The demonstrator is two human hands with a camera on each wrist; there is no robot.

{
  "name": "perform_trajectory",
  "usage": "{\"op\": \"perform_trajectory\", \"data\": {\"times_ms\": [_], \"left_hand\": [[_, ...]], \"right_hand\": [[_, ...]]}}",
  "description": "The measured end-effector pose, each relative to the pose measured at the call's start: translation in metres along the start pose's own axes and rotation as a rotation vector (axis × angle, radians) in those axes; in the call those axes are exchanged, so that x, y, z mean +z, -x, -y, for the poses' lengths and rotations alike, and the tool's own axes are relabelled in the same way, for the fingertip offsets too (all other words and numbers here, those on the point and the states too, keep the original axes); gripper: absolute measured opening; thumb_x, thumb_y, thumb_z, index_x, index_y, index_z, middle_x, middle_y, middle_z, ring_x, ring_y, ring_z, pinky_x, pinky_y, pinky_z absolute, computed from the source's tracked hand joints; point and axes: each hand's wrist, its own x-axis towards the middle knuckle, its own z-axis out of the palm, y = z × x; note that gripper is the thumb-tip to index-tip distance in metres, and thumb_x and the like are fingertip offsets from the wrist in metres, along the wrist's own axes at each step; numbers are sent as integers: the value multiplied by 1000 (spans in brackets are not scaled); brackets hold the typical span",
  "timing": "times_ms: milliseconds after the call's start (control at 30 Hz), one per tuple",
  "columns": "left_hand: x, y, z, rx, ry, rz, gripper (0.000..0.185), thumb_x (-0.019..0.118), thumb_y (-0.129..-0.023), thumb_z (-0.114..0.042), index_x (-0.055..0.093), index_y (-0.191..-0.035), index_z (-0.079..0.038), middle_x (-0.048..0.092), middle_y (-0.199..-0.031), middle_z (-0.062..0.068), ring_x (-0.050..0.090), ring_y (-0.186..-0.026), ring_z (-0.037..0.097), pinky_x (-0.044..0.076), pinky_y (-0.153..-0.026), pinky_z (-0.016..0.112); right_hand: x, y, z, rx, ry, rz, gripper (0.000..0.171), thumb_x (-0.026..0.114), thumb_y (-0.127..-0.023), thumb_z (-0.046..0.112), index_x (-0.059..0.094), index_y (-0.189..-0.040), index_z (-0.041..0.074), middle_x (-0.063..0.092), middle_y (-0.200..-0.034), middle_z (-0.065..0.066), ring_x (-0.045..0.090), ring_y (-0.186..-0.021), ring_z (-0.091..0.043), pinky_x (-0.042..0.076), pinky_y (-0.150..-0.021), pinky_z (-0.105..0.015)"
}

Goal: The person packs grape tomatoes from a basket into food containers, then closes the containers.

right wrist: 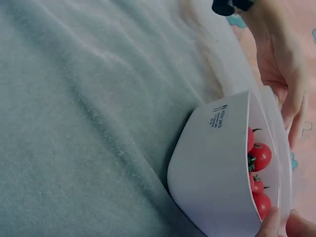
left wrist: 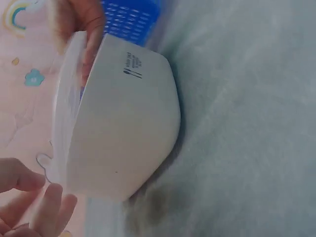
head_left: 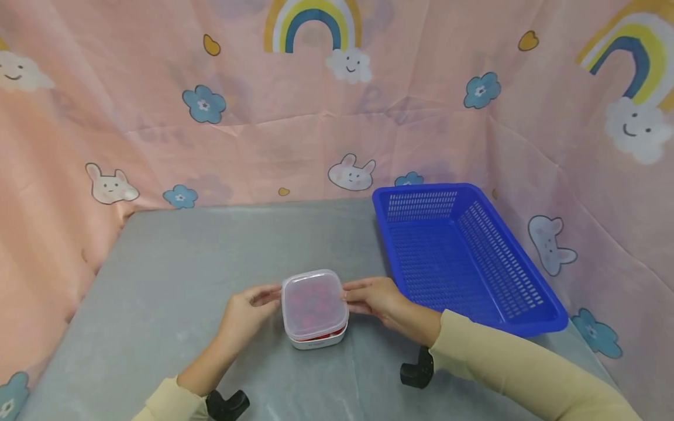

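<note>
A white food box [head_left: 318, 344] stands on the table, a translucent lid [head_left: 314, 301] lying loosely over its top. Along the near side the lid is raised off the rim, and through that gap the right wrist view shows red cherry tomatoes [right wrist: 260, 157] with green stems. My left hand [head_left: 244, 318] pinches the lid's left edge between thumb and fingers. On the opposite side, my right hand [head_left: 381, 301] pinches the lid's right edge, its fingertips right at the box rim. Small dark print marks the box's front wall [left wrist: 133, 84].
A blue perforated plastic basket [head_left: 447, 263] stands to the right, just beyond my right hand. Grey cloth covers the table [head_left: 210, 251]. A pink printed curtain [head_left: 237, 140] hangs along the back and both sides. Black wrist mounts [head_left: 418, 369] show below the sleeves.
</note>
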Motion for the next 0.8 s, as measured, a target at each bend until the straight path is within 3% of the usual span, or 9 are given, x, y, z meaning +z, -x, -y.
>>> {"op": "perform_trajectory", "data": {"times_ms": [133,300,533,800], "left_hand": [[0,-4,3,-81,66,-10,42,72,-89,-11,63,-128,4,68,-124,21,68,-113,24,53,-88,19],[1,-7,7,-131,64,-7,42,74,-88,-13,65,-126,3,71,-120,19,69,-103,14,56,-84,22],[2,-12,7,-137,53,12,41,73,-89,-13,66,-126,2,71,-119,19,70,-97,13,58,-84,28],[4,-16,8,-137,111,14,38,72,-88,-6,66,-124,5,73,-111,19,69,-87,8,59,-79,25]], "right_hand": [[2,2,-2,-11,6,-13,37,64,-86,-12,58,-121,-21,71,-109,-27,70,-75,-11,61,-74,-26],[4,3,-5,-11,31,-33,36,66,-86,-12,59,-120,-20,72,-104,-21,69,-75,-11,61,-75,-28],[3,2,-4,-1,46,-42,35,67,-85,-11,60,-118,-19,73,-97,-16,69,-75,-13,61,-77,-30],[-1,0,-5,12,5,-26,34,63,-88,-12,57,-120,-21,73,-97,-18,71,-80,-16,60,-81,-31]]}}
